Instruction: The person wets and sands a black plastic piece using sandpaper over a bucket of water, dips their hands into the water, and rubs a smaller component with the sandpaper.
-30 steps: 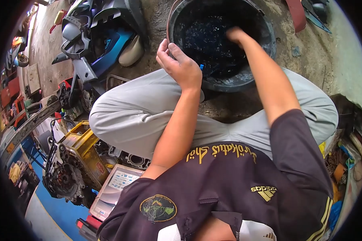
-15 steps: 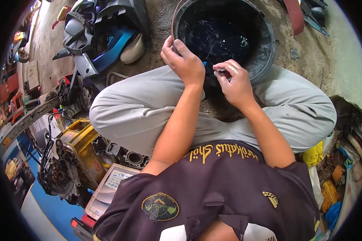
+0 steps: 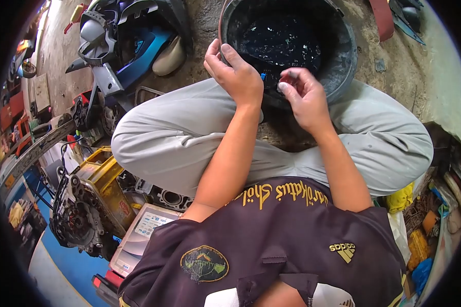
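Observation:
A black bucket (image 3: 347, 56) with dark liquid (image 3: 281, 38) in it stands between my bent legs. My left hand (image 3: 236, 77) is at its near left rim, fingers curled along the outer side and thumb toward the inside, gripping the edge. Over the near part of the bucket is my right hand (image 3: 307, 97), palm turned inward, fingers bent toward the thumb. Something small and dark seems to sit at those fingertips, too unclear to name. Between the hands a small blue bit (image 3: 263, 77) shows beside my left palm. Wet grey smears mark the right fingers.
Blue and black motorbike fairing parts (image 3: 138, 56) lie on the floor at upper left. Beside my left leg are a yellow crate (image 3: 105, 179), an engine part (image 3: 79, 222) and a metal cylinder block (image 3: 171, 197). A reddish-brown strip (image 3: 381, 20) lies at upper right.
My right hand has moved slightly right and down, away from the left hand, and its fingers have shifted. The left hand keeps its hold at the rim. The liquid's surface glints differently.

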### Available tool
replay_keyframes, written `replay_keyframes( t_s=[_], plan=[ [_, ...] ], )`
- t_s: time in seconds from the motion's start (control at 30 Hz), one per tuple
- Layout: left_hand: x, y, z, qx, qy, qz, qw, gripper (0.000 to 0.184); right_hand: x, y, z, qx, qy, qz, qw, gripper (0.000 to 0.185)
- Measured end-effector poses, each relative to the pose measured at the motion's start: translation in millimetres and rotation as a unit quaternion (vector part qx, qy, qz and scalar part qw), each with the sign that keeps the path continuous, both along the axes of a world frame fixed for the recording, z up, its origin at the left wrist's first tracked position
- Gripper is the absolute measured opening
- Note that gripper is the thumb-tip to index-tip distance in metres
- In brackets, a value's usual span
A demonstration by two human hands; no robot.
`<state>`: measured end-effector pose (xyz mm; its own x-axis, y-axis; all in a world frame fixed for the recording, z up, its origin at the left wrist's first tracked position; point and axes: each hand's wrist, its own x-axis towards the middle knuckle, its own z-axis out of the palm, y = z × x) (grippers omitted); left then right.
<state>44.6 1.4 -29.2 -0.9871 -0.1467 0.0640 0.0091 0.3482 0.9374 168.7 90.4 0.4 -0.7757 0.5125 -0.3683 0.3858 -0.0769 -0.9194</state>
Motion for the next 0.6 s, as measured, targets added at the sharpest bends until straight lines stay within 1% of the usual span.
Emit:
replay_keyframes(
  t_s=[0.07,0.1,0.2,0.3,0.4,0.43,0.53,0.57,0.6],
  plan=[
    [-0.1,0.2,-1.6,0.007,0.003,-0.002,1.0,0.042,-3.9,7.8,-0.2,-0.089,0.001,-0.051,0.995,0.01],
    [-0.2,0.2,-1.6,0.011,0.002,-0.002,1.0,0.041,-3.2,11.9,-1.5,-0.103,-0.007,-0.048,0.993,0.012],
    [-1.6,0.8,-2.2,0.027,0.002,0.002,1.0,0.041,-0.8,17.4,-8.4,-0.127,0.003,-0.011,0.992,0.013],
    [-2.6,-0.1,-5.3,0.035,-0.003,-0.003,0.999,0.041,-1.1,18.3,-14.7,-0.125,0.025,-0.002,0.992,0.016],
    [-2.2,0.3,-5.8,0.043,-0.001,-0.001,0.999,0.041,-2.3,21.2,-13.8,-0.123,-0.006,0.006,0.992,0.018],
    [-2.7,0.5,-8.3,0.048,0.005,-0.001,0.999,0.042,-3.7,21.1,-11.4,-0.114,0.018,0.006,0.993,0.029],
    [-3.0,0.1,-8.3,0.054,-0.003,-0.004,0.999,0.043,-4.4,20.7,-8.0,-0.144,0.038,-0.029,0.988,0.042],
    [-2.9,-0.2,-7.8,0.051,-0.003,-0.003,0.999,0.043,-5.2,21.4,-4.7,-0.142,0.027,-0.039,0.989,0.052],
    [-3.0,-0.4,-7.1,0.049,-0.004,-0.003,0.999,0.043,-4.7,21.6,-9.0,-0.132,0.039,-0.043,0.99,0.05]
  ],
)
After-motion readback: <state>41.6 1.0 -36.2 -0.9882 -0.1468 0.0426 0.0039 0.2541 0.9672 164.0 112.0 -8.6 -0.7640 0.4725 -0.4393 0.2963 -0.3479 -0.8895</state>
